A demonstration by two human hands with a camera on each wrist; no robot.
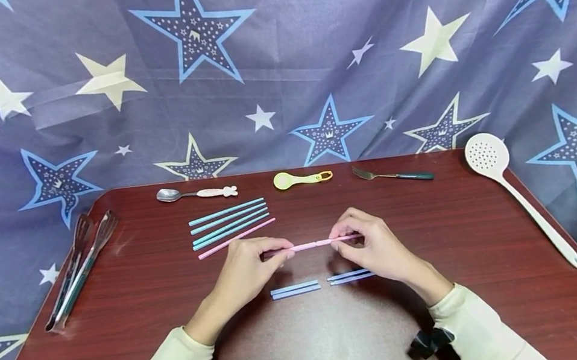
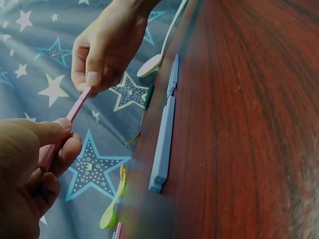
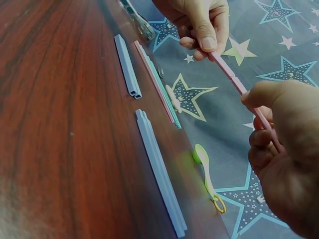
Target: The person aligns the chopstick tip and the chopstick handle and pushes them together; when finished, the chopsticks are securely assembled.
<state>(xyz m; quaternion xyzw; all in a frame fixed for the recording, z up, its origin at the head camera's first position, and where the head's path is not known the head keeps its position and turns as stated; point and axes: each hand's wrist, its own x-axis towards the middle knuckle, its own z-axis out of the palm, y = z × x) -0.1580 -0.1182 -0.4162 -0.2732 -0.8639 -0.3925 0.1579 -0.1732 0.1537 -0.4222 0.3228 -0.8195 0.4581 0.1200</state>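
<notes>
A pink chopstick point(image 1: 305, 246) in two sections is held level above the table between the hands. My left hand point(image 1: 251, 268) pinches its left section between thumb and fingers. My right hand point(image 1: 376, 246) pinches the right section. A seam between the sections shows in the right wrist view on the pink chopstick point(image 3: 232, 77); whether they are fully joined I cannot tell. Below the hands lie two blue chopstick sections point(image 1: 296, 290) with hollow ends, and two more blue sections point(image 1: 350, 277) with stepped ends, partly behind the right hand.
Several teal chopsticks point(image 1: 228, 219) and another pink chopstick point(image 1: 236, 239) lie behind the left hand. Along the back are a spoon point(image 1: 197, 193), a yellow-green measuring spoon point(image 1: 299, 179) and a fork point(image 1: 394, 175). Tongs point(image 1: 78, 271) lie left, a white skimmer point(image 1: 521, 198) right.
</notes>
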